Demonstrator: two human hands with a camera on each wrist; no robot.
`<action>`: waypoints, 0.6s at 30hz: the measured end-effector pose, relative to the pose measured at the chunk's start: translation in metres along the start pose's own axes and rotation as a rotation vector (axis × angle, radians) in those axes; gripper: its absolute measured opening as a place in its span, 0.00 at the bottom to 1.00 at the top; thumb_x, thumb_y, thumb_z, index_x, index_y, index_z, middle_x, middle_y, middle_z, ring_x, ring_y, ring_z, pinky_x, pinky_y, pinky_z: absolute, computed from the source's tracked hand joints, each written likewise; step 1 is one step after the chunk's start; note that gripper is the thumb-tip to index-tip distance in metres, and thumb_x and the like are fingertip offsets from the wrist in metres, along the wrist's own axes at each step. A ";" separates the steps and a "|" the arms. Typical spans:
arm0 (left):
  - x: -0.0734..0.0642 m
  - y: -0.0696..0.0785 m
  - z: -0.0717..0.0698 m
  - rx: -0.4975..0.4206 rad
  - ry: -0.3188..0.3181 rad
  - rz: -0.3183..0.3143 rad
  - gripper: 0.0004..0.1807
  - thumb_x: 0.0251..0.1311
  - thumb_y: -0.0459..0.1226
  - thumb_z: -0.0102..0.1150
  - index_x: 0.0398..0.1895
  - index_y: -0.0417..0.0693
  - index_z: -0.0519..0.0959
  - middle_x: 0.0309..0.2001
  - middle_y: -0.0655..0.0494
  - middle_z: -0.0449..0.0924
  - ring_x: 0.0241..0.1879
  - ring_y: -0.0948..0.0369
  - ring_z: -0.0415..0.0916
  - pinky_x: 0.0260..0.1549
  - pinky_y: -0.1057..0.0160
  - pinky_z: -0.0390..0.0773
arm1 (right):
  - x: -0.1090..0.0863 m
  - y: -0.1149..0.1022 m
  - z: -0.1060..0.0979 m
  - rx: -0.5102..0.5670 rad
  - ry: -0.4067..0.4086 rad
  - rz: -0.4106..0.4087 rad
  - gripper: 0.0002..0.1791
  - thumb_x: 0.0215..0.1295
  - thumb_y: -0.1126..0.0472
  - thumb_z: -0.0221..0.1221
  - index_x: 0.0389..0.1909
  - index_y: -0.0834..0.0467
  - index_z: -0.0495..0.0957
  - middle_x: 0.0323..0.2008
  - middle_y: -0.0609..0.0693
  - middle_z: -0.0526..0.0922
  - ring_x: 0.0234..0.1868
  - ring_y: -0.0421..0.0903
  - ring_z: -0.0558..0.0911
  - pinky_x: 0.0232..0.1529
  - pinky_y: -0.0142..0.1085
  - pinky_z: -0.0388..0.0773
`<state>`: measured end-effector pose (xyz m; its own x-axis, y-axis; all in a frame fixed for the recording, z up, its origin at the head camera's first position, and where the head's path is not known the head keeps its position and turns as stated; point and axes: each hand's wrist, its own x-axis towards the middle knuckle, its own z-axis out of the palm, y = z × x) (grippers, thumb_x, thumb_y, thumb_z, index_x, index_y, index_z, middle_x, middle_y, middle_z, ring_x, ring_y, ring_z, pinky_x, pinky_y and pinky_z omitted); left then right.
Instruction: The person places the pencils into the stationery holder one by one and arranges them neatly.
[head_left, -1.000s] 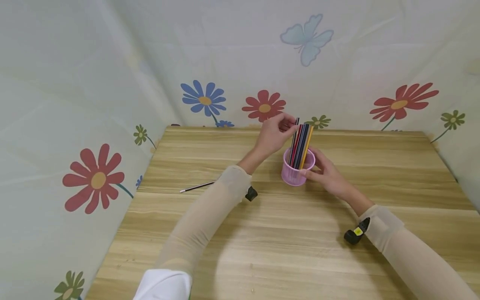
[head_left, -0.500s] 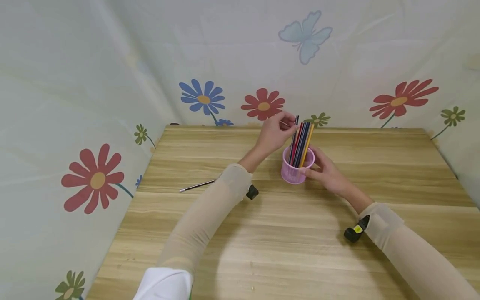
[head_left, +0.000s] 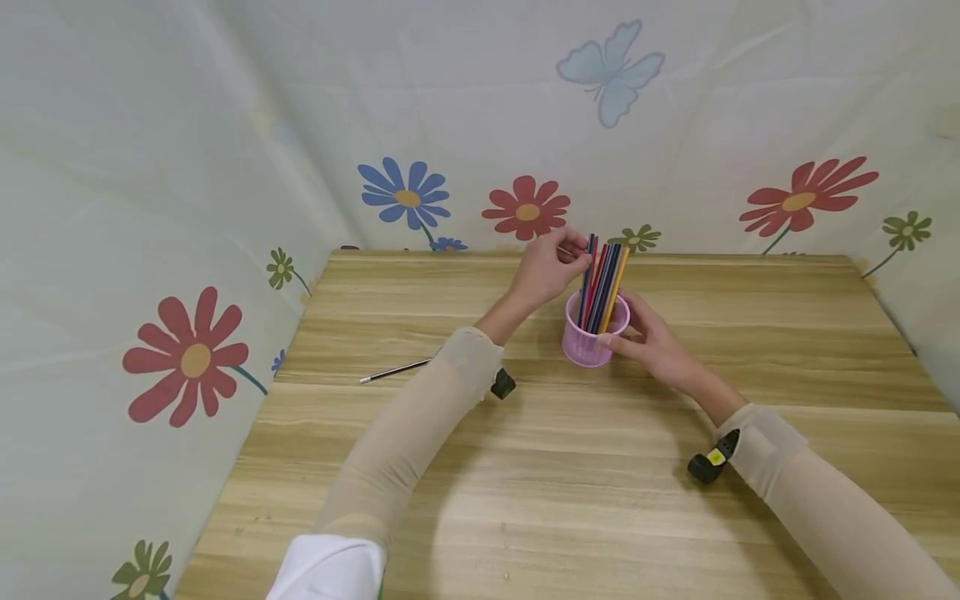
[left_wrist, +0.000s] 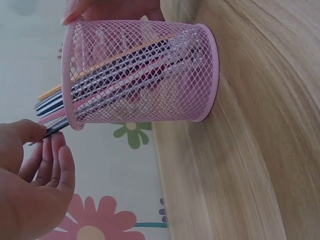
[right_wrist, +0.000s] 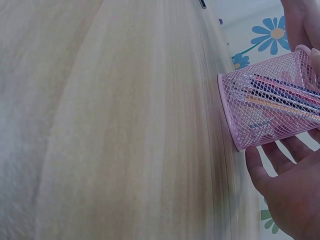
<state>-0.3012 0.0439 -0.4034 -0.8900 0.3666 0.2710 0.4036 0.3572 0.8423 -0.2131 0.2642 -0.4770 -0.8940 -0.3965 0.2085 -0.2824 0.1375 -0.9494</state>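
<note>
A pink mesh pen cup (head_left: 581, 350) stands upright on the table with several pencils in it, dark, red and yellow ones (head_left: 613, 292), leaning toward the far rim. My right hand (head_left: 658, 346) holds the cup from its right side, thumb at the near wall and fingers around the back. Above the rim on the left, my left hand (head_left: 546, 267) pinches the upper end of a dark pencil (left_wrist: 51, 131) between thumb and fingertips. That pencil's lower part is inside the cup, seen through the mesh in the left wrist view.
Another dark pencil with a white end (head_left: 390, 372) lies on the wooden table (head_left: 570, 483), partly hidden behind my left forearm. A flower-printed cloth wall (head_left: 675, 125) rises behind the table's back edge and along its sides.
My left hand has shifted slightly left with the pinched pencil, and a second dark pencil end now shows beside it. My right hand and the cup have stayed put.
</note>
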 end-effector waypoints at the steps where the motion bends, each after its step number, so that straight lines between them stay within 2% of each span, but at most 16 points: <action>1: 0.000 0.000 0.000 0.011 -0.006 0.000 0.09 0.72 0.36 0.67 0.49 0.43 0.80 0.44 0.52 0.84 0.43 0.61 0.83 0.46 0.71 0.81 | 0.000 0.000 0.000 0.000 0.001 -0.001 0.44 0.73 0.71 0.63 0.84 0.56 0.53 0.79 0.61 0.61 0.79 0.64 0.61 0.73 0.65 0.63; 6: -0.004 -0.004 -0.007 0.061 -0.070 0.001 0.11 0.73 0.37 0.66 0.51 0.42 0.80 0.46 0.51 0.85 0.45 0.60 0.83 0.48 0.71 0.81 | 0.000 0.002 -0.001 0.001 0.003 0.003 0.43 0.74 0.70 0.63 0.84 0.56 0.55 0.78 0.61 0.62 0.79 0.63 0.61 0.73 0.64 0.63; 9: -0.008 -0.006 -0.017 0.076 -0.102 -0.004 0.13 0.72 0.37 0.67 0.53 0.41 0.81 0.46 0.51 0.85 0.46 0.59 0.83 0.49 0.70 0.81 | 0.000 0.003 -0.002 -0.003 0.002 0.005 0.43 0.73 0.70 0.63 0.83 0.56 0.55 0.79 0.60 0.62 0.79 0.62 0.61 0.74 0.64 0.62; 12: -0.014 -0.007 -0.031 0.095 -0.123 -0.012 0.14 0.72 0.39 0.68 0.54 0.41 0.81 0.46 0.52 0.85 0.46 0.59 0.84 0.49 0.68 0.82 | 0.000 0.002 -0.002 -0.004 0.001 0.009 0.42 0.73 0.70 0.63 0.83 0.56 0.55 0.79 0.61 0.62 0.79 0.63 0.61 0.74 0.63 0.62; 18: -0.029 -0.018 -0.070 0.137 -0.141 -0.032 0.15 0.71 0.40 0.69 0.54 0.41 0.81 0.46 0.52 0.84 0.45 0.58 0.83 0.49 0.63 0.83 | -0.001 0.000 0.000 -0.005 0.005 0.008 0.42 0.73 0.71 0.63 0.83 0.57 0.56 0.78 0.61 0.63 0.79 0.62 0.62 0.74 0.59 0.64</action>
<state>-0.2973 -0.0331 -0.3935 -0.8683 0.4661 0.1695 0.4094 0.4807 0.7754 -0.2122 0.2646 -0.4768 -0.8980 -0.3910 0.2019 -0.2767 0.1451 -0.9499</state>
